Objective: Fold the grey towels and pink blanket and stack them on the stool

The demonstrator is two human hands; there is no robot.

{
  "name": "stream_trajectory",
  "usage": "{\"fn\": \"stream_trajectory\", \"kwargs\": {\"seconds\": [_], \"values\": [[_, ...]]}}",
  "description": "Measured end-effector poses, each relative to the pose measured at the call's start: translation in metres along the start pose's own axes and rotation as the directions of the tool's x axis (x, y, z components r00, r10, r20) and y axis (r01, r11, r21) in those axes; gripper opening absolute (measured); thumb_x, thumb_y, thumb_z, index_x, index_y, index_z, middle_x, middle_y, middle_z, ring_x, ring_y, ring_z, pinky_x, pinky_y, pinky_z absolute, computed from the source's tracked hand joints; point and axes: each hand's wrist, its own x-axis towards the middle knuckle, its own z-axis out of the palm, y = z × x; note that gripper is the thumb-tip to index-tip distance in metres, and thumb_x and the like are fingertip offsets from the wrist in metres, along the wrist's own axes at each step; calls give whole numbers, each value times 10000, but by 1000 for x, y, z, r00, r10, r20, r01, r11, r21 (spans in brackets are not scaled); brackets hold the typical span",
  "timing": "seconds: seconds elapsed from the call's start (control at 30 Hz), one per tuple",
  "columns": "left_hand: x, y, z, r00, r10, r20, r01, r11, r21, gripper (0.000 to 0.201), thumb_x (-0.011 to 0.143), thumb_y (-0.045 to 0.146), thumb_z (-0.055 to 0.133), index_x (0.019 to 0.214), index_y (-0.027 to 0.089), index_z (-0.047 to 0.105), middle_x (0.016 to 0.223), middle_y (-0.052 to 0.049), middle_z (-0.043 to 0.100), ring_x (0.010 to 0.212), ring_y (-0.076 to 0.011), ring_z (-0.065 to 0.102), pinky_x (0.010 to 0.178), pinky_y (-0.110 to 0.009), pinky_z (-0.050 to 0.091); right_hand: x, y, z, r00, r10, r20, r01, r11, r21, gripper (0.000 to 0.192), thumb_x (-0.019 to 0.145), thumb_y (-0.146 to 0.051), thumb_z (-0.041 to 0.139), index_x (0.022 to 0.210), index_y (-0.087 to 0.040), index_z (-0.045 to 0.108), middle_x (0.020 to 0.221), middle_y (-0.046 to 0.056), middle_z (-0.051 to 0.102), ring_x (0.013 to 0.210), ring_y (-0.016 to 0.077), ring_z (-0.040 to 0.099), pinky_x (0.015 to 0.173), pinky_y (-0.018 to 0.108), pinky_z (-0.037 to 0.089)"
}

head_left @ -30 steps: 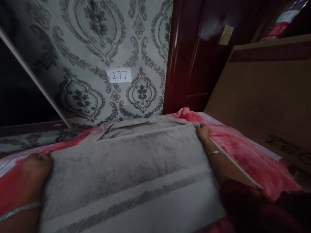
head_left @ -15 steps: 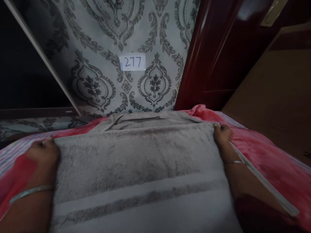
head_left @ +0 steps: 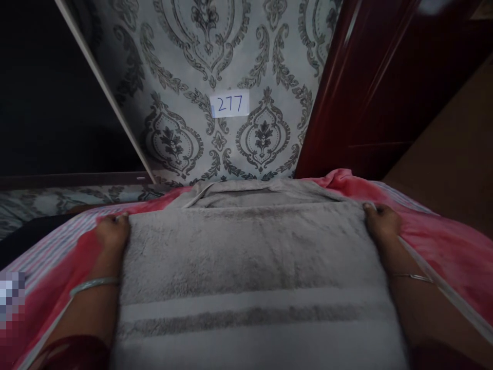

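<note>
A grey towel (head_left: 246, 252) with pale bands near its lower part is stretched between my two hands. My left hand (head_left: 112, 231) is closed on its far left corner. At the far right corner, my right hand (head_left: 382, 222) pinches the edge. Beyond the taut edge, more grey cloth (head_left: 262, 191) lies in loose folds; I cannot tell whether it is the same piece. A bangle circles each wrist. The towel's near end runs out of the bottom of the view.
Pink-red cloth (head_left: 447, 252) spreads beneath on both sides, with striped cloth (head_left: 65, 231) showing at its edges. Behind stands a patterned wall (head_left: 177, 92) bearing a paper label marked 277 (head_left: 230, 104). A dark screen-like panel (head_left: 57, 103) is at left, a dark red glossy door (head_left: 358, 92) at right.
The view has shifted, so the wall, cloth and hands appear farther right. Both hands keep hold of the towel's corners, and its far edge looks more level.
</note>
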Motion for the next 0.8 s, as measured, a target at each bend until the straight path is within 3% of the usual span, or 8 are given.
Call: {"fn": "stream_trajectory", "kwargs": {"seconds": [0.23, 0.33, 0.43, 0.6, 0.8], "values": [[-1, -2, -4, 999, 51, 14, -50, 997, -61, 645, 952, 458, 371, 1312, -18, 617, 1225, -246, 689, 1102, -329, 645, 748, -333, 470, 2, -3, -8, 998, -20, 56, 19, 1000, 15, 378, 899, -408, 455, 879, -120, 700, 833, 191, 678, 816, 315, 600, 727, 413, 437], [-3, -1, -7, 995, 82, 53, -80, 996, -47, 648, 960, 436, 361, 1339, -40, 585, 1272, -255, 664, 1164, -329, 621, 795, -331, 479, 4, -2, -6, 997, -32, 72, 32, 999, -2, 347, 878, -400, 513, 916, -108, 696, 857, 197, 688, 848, 325, 597, 745, 415, 435], [-4, 2, -8, 997, 55, 56, -55, 998, -6, 613, 948, 392, 394, 1346, -37, 578, 1294, -249, 656, 1186, -334, 614, 848, -348, 487, 6, 1, -2, 998, -35, 49, 37, 998, -46, 296, 845, -345, 563, 930, -99, 702, 888, 203, 697, 844, 313, 594, 763, 408, 433], [-3, 4, -5, 999, -37, -30, 36, 998, -46, 610, 932, 398, 409, 1334, -26, 584, 1307, -253, 650, 1227, -357, 596, 909, -406, 487, 7, 5, 5, 1000, -16, -26, 14, 997, -74, 318, 861, -364, 532, 951, -122, 718, 861, 157, 697, 805, 278, 588, 779, 401, 446], [0, 1, 2, 1000, 1, 2, -1, 998, -64, 639, 892, 429, 425, 1313, -9, 621, 1247, -252, 678, 1157, -362, 629, 831, -382, 500, 8, 10, 11, 998, -51, -45, 49, 997, -63, 316, 843, -406, 549, 886, -141, 716, 801, 123, 681, 768, 262, 582, 741, 381, 465]]}}
